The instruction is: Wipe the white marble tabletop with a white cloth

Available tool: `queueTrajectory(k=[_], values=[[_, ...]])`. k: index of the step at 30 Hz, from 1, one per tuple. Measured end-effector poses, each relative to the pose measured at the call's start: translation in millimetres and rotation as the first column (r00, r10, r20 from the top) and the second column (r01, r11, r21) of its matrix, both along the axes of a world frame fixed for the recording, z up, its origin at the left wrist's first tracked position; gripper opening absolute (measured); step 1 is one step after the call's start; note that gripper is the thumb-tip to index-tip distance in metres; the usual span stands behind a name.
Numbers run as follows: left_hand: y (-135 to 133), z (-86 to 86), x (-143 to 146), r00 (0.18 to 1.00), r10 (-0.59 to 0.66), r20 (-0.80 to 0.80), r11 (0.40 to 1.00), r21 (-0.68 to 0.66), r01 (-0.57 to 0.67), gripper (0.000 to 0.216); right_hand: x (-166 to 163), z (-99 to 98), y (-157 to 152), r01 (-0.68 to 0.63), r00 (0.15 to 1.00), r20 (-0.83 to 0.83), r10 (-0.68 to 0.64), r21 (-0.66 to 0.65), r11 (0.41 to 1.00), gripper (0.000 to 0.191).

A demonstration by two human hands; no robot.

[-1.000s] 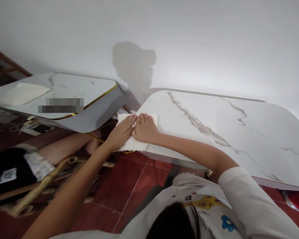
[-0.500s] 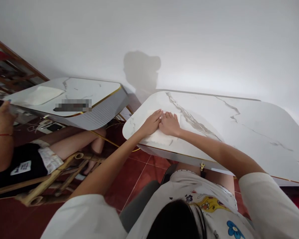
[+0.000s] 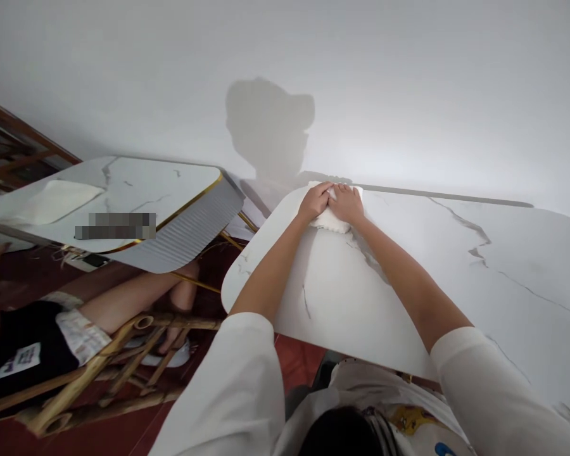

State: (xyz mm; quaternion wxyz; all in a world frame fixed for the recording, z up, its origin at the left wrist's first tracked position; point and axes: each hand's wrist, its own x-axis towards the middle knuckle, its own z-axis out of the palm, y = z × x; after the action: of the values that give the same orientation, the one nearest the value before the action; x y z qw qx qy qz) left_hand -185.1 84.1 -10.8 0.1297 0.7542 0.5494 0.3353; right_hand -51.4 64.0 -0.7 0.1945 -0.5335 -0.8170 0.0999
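Observation:
A white cloth (image 3: 330,220) lies on the white marble table (image 3: 456,278) close to its far edge by the wall. My left hand (image 3: 315,201) and my right hand (image 3: 346,202) press down on it side by side, fingers together and laid flat over the cloth. Both arms stretch out across the tabletop. Most of the cloth is hidden under my hands.
A second marble table with gold trim (image 3: 123,202) stands to the left, with a pale folded cloth (image 3: 52,201) on it. Another person (image 3: 52,323) sits on a bamboo chair (image 3: 104,367) at lower left. The white wall (image 3: 408,95) is right behind the table.
My two hands have slid the cloth from the table's near left corner across the top to its far edge by the wall. My arms are now stretched out.

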Motion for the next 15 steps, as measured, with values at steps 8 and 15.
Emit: queueTrajectory(k=[8,15], values=[[47,0.7,1,0.999,0.036,-0.029,0.999,-0.017,-0.036,0.044,-1,-3.3,43,0.027,0.999,-0.023,-0.025,0.094,0.995,0.043],[47,6.3,5,0.996,0.060,-0.071,0.997,-0.038,-0.062,0.042,-5,-4.5,41,0.096,0.995,0.011,-0.099,0.179,0.979,0.039]])
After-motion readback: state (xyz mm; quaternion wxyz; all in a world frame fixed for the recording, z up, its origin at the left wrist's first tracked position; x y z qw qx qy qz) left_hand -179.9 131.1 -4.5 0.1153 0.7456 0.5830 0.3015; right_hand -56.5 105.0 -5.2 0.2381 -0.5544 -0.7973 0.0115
